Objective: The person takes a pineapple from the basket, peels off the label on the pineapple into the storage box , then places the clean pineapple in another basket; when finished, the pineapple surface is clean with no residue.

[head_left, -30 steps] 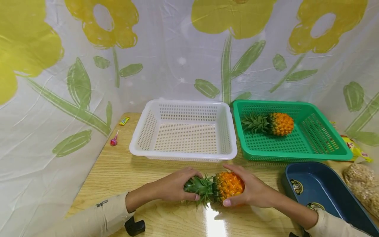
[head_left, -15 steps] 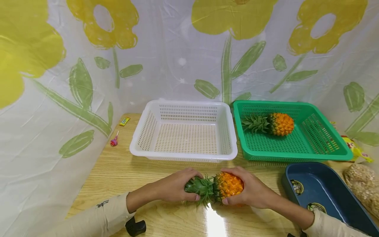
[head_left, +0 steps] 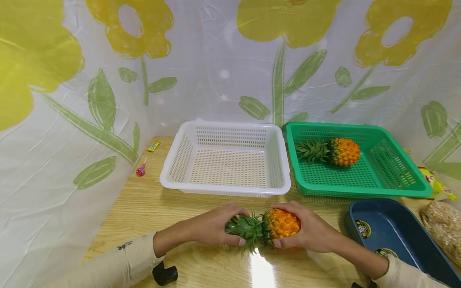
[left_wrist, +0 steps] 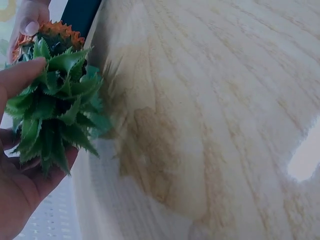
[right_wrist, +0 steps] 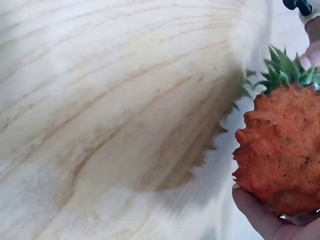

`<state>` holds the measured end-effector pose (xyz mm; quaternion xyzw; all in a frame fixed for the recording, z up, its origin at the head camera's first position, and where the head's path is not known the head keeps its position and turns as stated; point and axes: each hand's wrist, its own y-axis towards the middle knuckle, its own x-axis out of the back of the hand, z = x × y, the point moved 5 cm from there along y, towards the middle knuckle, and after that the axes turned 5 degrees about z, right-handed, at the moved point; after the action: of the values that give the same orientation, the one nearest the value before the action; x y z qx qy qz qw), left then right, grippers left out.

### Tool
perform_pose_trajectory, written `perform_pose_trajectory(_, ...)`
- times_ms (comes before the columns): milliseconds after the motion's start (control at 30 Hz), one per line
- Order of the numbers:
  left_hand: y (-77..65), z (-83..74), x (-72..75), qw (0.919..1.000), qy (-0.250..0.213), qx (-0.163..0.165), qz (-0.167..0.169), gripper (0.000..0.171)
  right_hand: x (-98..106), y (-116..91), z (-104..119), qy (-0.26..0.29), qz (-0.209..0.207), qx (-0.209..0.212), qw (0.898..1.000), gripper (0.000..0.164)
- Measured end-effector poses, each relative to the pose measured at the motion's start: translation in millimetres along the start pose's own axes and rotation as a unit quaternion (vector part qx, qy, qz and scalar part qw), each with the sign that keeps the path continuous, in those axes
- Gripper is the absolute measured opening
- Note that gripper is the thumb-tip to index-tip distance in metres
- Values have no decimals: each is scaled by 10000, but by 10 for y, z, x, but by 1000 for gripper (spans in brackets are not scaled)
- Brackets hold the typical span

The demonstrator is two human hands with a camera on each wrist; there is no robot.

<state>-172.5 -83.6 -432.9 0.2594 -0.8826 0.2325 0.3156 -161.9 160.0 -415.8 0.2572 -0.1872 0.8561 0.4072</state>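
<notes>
An orange pineapple [head_left: 282, 224] with a green leafy crown lies sideways low over the wooden table, its crown to the left. My left hand [head_left: 217, 227] grips the crown, thumb on the near side and fingers on the far side. Around the fruit's right end, my right hand [head_left: 313, 231] holds the body between thumb and fingers. The left wrist view shows the crown leaves [left_wrist: 52, 112] between the left thumb and fingers. In the right wrist view the bumpy orange body [right_wrist: 282, 147] rests against the right hand's fingers.
Behind the hands stands a white basket [head_left: 225, 186]. Beside it, a green basket [head_left: 363, 191] holds another pineapple [head_left: 343, 152]. A dark blue tub [head_left: 392, 228] sits at the right, near a bag of brownish bits [head_left: 441, 224]. A lollipop [head_left: 141, 171] and a yellow wrapped candy [head_left: 153, 146] lie at left.
The right thumb and fingers have drawn in closer around the pineapple's body. The left hand keeps its grip on the crown. The whole head view has shifted slightly.
</notes>
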Motion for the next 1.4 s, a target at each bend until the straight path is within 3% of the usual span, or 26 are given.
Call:
perform_pose_trajectory(400,-105,-98,88,9997,152,-124,168,73,161,-140,84,-232,-9,261,9994,76)
perform_pose_trajectory(733,-172,-160,195,9984,-215,-504,138,71,311,-240,99,30,275,588,9979,70)
perform_pose_trajectory(900,-215,-200,276,9985,-224,-498,93,69,409,-307,119,261,528,660,9961,69)
perform_pose_trajectory(1067,-246,-224,382,9986,-193,-469,-114,65,528,-383,113,412,790,661,9938,69)
perform_pose_trajectory(1267,-298,-271,559,9946,93,-734,-721,60,734,-454,119,563,853,622,9928,71)
perform_pose_trajectory(1400,-321,-278,681,9919,246,-666,-1049,57,877,-485,136,525,788,617,9936,72)
